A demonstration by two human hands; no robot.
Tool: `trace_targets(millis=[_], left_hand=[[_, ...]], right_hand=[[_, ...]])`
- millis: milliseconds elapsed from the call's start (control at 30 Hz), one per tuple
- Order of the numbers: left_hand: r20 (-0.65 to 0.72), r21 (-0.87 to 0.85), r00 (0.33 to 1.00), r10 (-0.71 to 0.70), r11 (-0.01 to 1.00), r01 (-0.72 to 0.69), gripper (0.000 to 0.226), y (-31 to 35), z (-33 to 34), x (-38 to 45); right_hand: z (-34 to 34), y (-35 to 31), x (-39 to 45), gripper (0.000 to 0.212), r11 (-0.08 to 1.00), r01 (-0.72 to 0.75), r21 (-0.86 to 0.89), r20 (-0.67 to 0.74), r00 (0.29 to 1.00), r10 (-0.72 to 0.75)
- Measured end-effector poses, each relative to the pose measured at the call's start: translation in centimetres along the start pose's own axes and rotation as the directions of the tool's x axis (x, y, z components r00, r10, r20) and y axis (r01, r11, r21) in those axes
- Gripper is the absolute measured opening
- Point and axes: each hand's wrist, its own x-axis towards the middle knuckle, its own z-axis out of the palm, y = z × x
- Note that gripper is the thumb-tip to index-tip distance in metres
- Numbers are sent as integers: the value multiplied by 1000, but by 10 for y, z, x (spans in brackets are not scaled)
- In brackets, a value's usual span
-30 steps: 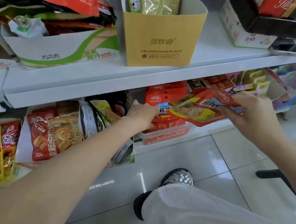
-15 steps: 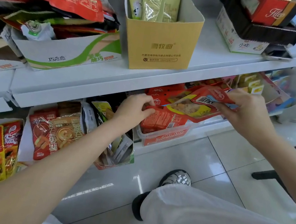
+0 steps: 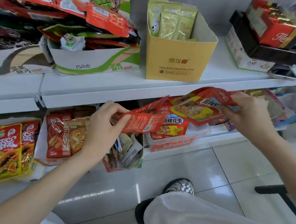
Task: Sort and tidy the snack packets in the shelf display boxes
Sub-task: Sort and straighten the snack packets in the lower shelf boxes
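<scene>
Now left hand (image 3: 102, 127) pinches red packet (image 3: 141, 123), lifted from box (image 3: 173, 145).

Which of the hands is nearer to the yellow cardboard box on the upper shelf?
Right. The right hand is just below and right of the yellow cardboard box; the left hand sits lower, below-left of it.

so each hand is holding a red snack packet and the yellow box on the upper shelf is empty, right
Not quite. The head view shows the yellow box holding pale green packets, not empty. The rest holds: the left hand grips one red packet and the right hand another red packet.
</scene>
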Motion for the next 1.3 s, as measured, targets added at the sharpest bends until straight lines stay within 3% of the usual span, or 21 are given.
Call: trace_targets(millis=[100, 267, 333, 433, 500, 600, 667, 733, 800, 867, 933, 1000, 1100, 1200, 1267, 1300], left_hand=[[-5, 24, 1000, -1, 1000, 1, 6, -1, -12, 3], [-23, 14, 999, -24, 1000, 24, 4, -8, -26, 5], [4, 19, 999, -35, 999, 34, 3, -12, -28, 2], [27, 14, 999, -29, 999, 28, 3, -12, -28, 1], [40, 10, 999, -14, 1000, 14, 2, -11, -29, 2], [75, -16, 997, -14, 1000, 16, 3, -9, -33, 4], [111, -42, 994, -23, 999, 28, 3, -5, -37, 3], [150, -80, 988, -22, 996, 34, 8, 1, -39, 1], [222, -130, 974, -47, 988, 77, 16, 8, -42, -2], [315, -185, 944, -99, 969, 164, 18, 15, -46, -6], [364, -251, 923, -123, 942, 225, 16, 20, -54, -9], [357, -274, 919, -167, 922, 274, 12, 22, -69, -11], [308, -300, 915, -260, 886, 352, 9, 16, -98, -12], [273, -266, 914, -300, 890, 371, 13, 10, -126, -15], [165, -213, 954, -250, 935, 282, 16, 6, -144, -19], [74, -153, 979, -192, 967, 202, 16, 3, -154, -21]], right_hand=[[14, -4, 17, 15, 999, -15, -33, 92, 996, 18], [26, -7, 34, 18, 996, 84, -41, 270, 960, -70], [38, -7, 37, 20, 997, 61, -50, 375, 926, -38], [66, -7, 32, 24, 975, 88, -203, 508, 861, 28], [79, -6, 24, 27, 933, 112, -342, 452, 890, 60], [79, -4, 9, 40, 916, -68, -395, 239, 955, 174], [71, -9, -1, 43, 939, -119, -322, 122, 979, 166], [59, -20, -10, 37, 980, -152, -127, 47, 986, 159], [42, -46, -18, 36, 936, -275, 221, 217, 949, 228], [30, -75, -25, 47, 773, -435, 463, 503, 846, 174], [29, -98, -29, 56, 691, -490, 532, 620, 781, 76], [28, -116, -25, 52, 652, -512, 559, 645, 762, 46], [28, -141, -12, 33, 635, -516, 575, 660, 751, 12], [30, -168, -1, 19, 671, -473, 571, 606, 794, 44], [34, -184, 4, 16, 530, -585, 614, 626, 770, 124], [36, -192, 5, 17, 404, -692, 599, 710, 692, 132]])
